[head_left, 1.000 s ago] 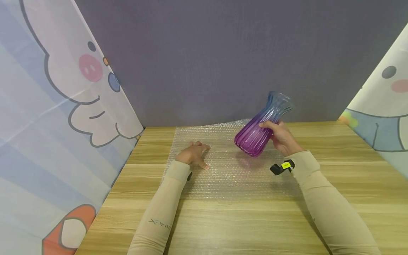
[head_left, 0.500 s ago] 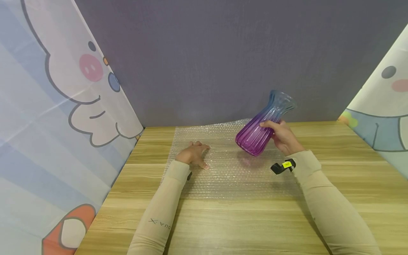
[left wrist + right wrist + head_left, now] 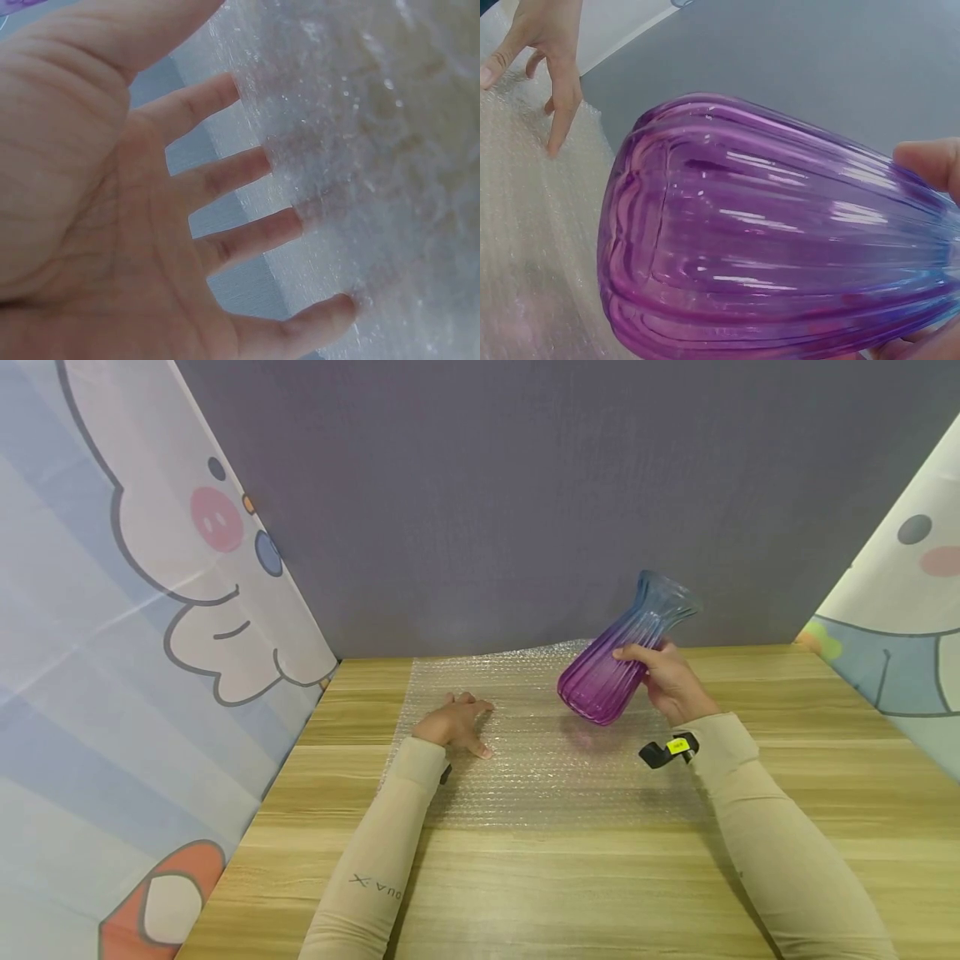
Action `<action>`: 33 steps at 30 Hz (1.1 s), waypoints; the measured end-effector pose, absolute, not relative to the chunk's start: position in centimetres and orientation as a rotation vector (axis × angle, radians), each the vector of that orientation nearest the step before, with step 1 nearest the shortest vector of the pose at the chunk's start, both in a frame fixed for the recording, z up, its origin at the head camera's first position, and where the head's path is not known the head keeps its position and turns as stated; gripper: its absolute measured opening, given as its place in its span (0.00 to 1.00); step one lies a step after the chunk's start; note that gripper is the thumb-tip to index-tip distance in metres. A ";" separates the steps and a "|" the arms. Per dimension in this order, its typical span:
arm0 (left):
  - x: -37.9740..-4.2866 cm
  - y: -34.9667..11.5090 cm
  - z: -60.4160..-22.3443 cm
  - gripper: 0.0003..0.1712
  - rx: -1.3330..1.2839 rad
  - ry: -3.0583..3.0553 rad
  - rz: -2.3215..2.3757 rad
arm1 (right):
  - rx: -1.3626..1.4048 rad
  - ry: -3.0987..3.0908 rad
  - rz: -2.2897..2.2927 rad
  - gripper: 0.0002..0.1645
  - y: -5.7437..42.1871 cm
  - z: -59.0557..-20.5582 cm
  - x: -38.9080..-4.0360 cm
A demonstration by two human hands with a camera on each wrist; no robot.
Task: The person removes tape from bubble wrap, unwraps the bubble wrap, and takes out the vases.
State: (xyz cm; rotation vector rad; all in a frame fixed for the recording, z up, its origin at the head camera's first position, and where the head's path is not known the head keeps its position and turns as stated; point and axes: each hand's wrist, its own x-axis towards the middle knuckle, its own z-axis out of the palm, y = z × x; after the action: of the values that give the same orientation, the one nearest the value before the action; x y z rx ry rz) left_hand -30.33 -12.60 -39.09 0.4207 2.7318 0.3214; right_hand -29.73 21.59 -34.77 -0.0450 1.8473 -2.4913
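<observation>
A ribbed glass vase (image 3: pixel 611 664), purple at the base and fading to blue at its flared mouth, is gripped round its body by my right hand (image 3: pixel 670 683). It is tilted, base down to the left, over the right part of a bubble wrap sheet (image 3: pixel 525 785). In the right wrist view the vase (image 3: pixel 765 232) fills the middle, with fingers at the right edge. My left hand (image 3: pixel 455 725) rests on the left part of the sheet with fingers spread. Seen in the left wrist view, the fingertips (image 3: pixel 255 161) touch the bubble wrap (image 3: pixel 390 165).
The sheet lies flat on a wood-grain table (image 3: pixel 510 893), its far edge meeting a dark grey wall panel (image 3: pixel 480 510). Cartoon-printed curtains (image 3: pixel 97 710) hang at the left and right sides. A small black wrist camera (image 3: pixel 663 752) sits on my right wrist.
The right hand and vase have shifted slightly to the right, with the base rising a little. The left hand and the bubble wrap have stayed in place.
</observation>
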 end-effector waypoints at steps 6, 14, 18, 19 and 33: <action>-30.3 -12.6 -39.1 0.57 0.415 2.722 0.339 | -0.025 1.843 -2.483 0.31 21.8 -34.5 -29.5; -30.4 -12.7 -39.1 0.57 0.410 2.716 0.359 | -0.016 1.843 -2.481 0.33 21.9 -34.4 -29.5; -30.3 -12.7 -39.0 0.58 0.412 2.714 0.368 | -0.007 1.838 -2.484 0.33 22.0 -34.4 -29.5; -30.3 -12.7 -39.0 0.58 0.414 2.715 0.368 | -0.005 1.836 -2.487 0.34 22.0 -34.4 -29.5; -30.4 -12.8 -39.1 0.57 0.422 2.719 0.377 | -0.060 1.832 -2.522 0.36 22.3 -34.3 -29.6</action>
State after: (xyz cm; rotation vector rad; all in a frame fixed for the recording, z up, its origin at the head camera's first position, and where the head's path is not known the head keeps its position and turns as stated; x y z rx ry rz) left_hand -30.37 -12.81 -39.13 0.4219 2.7188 0.3767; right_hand -29.57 22.35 -34.30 -0.0596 1.8316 -2.5216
